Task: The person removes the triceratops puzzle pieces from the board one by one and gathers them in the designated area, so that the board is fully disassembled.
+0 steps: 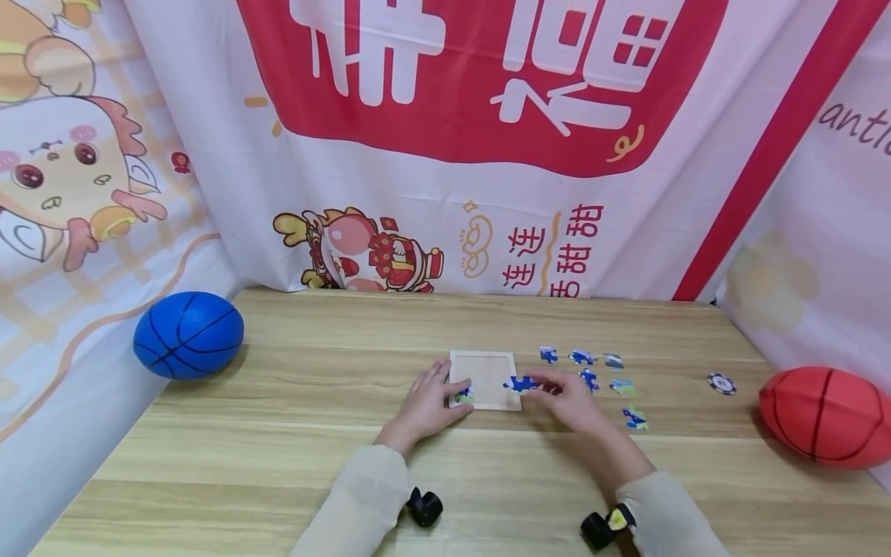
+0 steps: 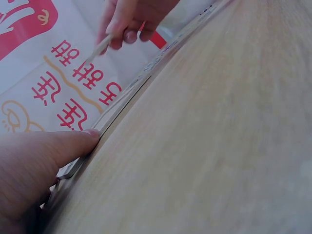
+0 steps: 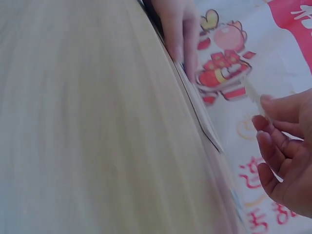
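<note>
Wooden square puzzle tray, frame centre: my left hand lies flat-fingered on its edge, steadying it.
Blue jigsaw piece: my right hand pinches it over the tray for fitting.

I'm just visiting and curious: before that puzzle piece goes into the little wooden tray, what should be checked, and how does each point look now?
1. Left hand steadying the tray: ok.
2. Right hand pinching the blue piece firmly: ok.
3. Piece held over the tray's right edge: ok.
4. Piece turned to match its slot: cannot tell.
5. One piece already seated at the lower left corner: ok.
6. Spare pieces within reach on the table: ok.
</note>
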### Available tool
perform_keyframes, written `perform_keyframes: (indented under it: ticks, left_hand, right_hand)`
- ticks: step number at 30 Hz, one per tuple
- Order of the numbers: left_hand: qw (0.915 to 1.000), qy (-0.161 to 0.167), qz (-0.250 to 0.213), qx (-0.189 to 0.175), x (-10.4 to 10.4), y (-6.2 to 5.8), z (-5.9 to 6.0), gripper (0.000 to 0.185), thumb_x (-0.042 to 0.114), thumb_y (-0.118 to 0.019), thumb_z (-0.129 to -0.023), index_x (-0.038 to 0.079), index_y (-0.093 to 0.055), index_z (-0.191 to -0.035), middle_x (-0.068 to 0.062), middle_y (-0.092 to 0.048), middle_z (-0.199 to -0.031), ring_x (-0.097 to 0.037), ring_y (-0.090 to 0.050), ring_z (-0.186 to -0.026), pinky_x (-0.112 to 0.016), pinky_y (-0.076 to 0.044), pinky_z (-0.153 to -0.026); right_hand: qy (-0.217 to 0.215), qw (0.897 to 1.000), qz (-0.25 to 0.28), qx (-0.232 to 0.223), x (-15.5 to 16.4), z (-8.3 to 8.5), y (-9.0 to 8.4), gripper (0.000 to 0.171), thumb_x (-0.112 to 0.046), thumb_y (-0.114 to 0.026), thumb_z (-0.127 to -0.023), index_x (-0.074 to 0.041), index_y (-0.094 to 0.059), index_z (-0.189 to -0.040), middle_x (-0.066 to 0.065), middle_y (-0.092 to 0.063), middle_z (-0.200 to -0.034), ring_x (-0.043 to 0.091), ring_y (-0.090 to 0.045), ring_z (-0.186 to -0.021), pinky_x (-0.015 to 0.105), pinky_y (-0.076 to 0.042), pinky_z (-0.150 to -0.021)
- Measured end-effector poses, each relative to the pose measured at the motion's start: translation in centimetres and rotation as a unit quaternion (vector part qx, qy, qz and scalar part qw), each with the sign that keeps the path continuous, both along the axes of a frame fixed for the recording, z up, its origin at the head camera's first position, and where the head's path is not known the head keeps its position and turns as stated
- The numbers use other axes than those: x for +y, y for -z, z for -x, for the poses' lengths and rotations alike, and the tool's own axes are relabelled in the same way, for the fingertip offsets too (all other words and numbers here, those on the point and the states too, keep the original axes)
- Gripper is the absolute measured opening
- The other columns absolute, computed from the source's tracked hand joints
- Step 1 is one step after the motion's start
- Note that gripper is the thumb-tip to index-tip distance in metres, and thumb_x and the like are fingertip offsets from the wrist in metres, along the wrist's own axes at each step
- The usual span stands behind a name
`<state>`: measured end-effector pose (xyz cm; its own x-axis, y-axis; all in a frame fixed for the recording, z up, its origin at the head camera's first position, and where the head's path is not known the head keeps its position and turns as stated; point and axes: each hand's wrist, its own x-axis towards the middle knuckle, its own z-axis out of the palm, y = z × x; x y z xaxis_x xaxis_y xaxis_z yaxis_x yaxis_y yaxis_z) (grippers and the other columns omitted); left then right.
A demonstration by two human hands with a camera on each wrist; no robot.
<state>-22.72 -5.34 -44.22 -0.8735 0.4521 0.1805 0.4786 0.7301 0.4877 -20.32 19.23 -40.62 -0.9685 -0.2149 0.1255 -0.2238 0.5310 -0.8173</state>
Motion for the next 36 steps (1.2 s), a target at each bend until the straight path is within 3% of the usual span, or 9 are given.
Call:
perform_keyframes:
  ticks: [14,20,29,36]
  left_hand:
    - [1.0000,-0.003,0.005,-0.001,0.0,0.1,0.0,0.047,0.043,-0.057,-0.079,0.019,-0.053,-0.119,-0.019,-0.023,-0.137,-0.032,-0.014,-0.126,-0.044,-0.011,-0.100]
    - [1.0000,0.002,-0.004,-0.006,-0.1,0.1,0.0,0.047,0.042,-0.057,-0.080,0.017,-0.053,-0.120,-0.020,-0.022,-0.137,-0.032,-0.013,-0.126,-0.044,-0.011,-0.100]
    - [0.9998,0.012,-0.017,-0.001,-0.1,0.0,-0.2,0.049,0.046,-0.054,-0.080,0.017,-0.053,-0.120,-0.021,-0.022,-0.137,-0.033,-0.013,-0.126,-0.045,-0.011,-0.100]
    - [0.9999,-0.001,0.006,-0.008,0.0,0.3,0.1,0.047,0.042,-0.057,-0.080,0.019,-0.052,-0.120,-0.018,-0.021,-0.138,-0.032,-0.013,-0.126,-0.044,-0.011,-0.100]
  right_hand:
    - [0.041,0.999,-0.022,0.021,7.4,-2.6,-0.9,0.036,-0.020,-0.058,-0.083,-0.002,-0.056,-0.114,0.012,-0.056,-0.102,0.022,-0.047,-0.077,0.028,-0.044,-0.061]
    - [0.049,0.998,-0.028,0.014,10.0,-3.3,-0.3,0.038,-0.021,-0.058,-0.083,-0.001,-0.054,-0.115,0.012,-0.056,-0.097,0.022,-0.050,-0.077,0.029,-0.045,-0.058]
    - [0.055,0.996,-0.062,-0.012,12.2,-3.4,1.7,0.039,-0.021,-0.063,-0.079,-0.004,-0.057,-0.113,0.014,-0.055,-0.103,0.026,-0.049,-0.089,0.036,-0.040,-0.072]
    - [0.051,0.995,-0.081,0.031,12.2,-2.9,2.9,0.034,-0.020,-0.064,-0.078,-0.005,-0.061,-0.107,0.014,-0.055,-0.105,0.031,-0.046,-0.098,0.047,-0.033,-0.083]
